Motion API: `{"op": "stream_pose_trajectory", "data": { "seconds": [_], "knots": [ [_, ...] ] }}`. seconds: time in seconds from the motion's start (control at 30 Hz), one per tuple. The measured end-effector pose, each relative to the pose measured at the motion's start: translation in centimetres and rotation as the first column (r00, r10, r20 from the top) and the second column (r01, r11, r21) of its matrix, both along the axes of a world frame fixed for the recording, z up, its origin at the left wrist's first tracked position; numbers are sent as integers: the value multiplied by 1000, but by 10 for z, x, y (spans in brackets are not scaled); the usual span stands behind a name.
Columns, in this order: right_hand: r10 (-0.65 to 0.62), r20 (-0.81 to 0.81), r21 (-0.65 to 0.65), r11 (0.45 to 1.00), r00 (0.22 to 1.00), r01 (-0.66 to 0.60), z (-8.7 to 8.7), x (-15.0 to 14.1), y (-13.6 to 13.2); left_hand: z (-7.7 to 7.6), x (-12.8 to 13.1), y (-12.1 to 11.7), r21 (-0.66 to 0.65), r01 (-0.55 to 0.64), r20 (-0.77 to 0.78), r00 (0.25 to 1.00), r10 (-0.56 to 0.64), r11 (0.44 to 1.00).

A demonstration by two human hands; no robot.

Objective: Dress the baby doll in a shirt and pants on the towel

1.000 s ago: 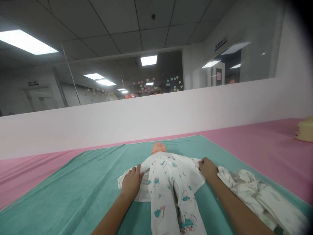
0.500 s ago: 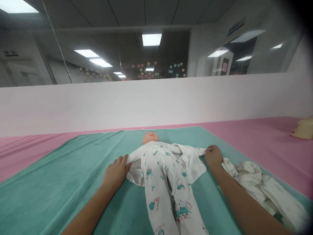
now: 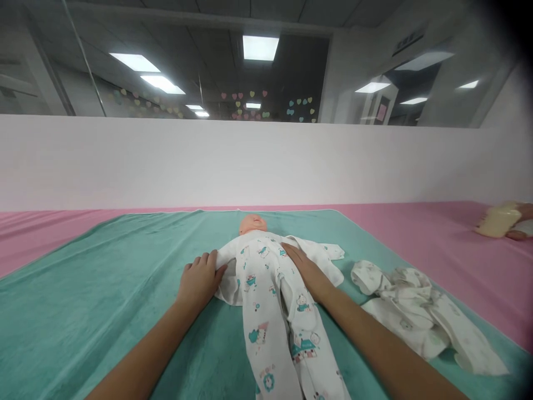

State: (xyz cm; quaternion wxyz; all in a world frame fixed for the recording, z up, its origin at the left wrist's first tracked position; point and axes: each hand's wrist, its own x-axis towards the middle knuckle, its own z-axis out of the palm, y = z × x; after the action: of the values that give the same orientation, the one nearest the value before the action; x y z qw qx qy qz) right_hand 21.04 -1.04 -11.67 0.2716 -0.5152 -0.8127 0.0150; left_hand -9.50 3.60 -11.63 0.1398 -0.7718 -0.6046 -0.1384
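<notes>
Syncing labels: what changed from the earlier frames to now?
Right hand let go of the right-side sleeve and moved inward onto the printed outfit. Another person's hand came into view at the yellow container. Unchanged: left hand at the other sleeve, doll lying on the teal sheet.

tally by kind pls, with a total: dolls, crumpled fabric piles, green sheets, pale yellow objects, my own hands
Dolls: 1, the doll, its clothes not counted separately
Crumpled fabric piles: 1, the pile at right
Green sheets: 1, the green sheet
Pale yellow objects: 1, the yellow object at far right
Own hands: 2, left hand and right hand
Total: 6
</notes>
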Motion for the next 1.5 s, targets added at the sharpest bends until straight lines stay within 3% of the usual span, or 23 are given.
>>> {"op": "stream_pose_trajectory", "data": {
  "seconds": [0.1,0.2,0.43,0.67,1.13,1.5],
  "knots": [
    [-49,28,-19,999,998,50,-5,0,4,1,1,-1,3,3,3,1000,-3,1000],
    [-214,122,-30,975,969,219,-13,4,13,1,1,-1,-16,2,27,1000,-1,1000],
    [-503,316,96,860,804,501,-15,-9,41,2,-3,1,-28,11,48,999,-9,1000],
    [-555,295,162,831,778,532,-12,-16,63,0,-5,4,9,2,47,999,-2,1000],
    [-615,237,134,787,752,602,-12,10,56,5,-16,0,0,-30,-42,999,30,1000],
    [-608,209,162,794,766,586,-13,17,45,14,-31,-1,28,-71,-57,996,72,997]
  ]
}}
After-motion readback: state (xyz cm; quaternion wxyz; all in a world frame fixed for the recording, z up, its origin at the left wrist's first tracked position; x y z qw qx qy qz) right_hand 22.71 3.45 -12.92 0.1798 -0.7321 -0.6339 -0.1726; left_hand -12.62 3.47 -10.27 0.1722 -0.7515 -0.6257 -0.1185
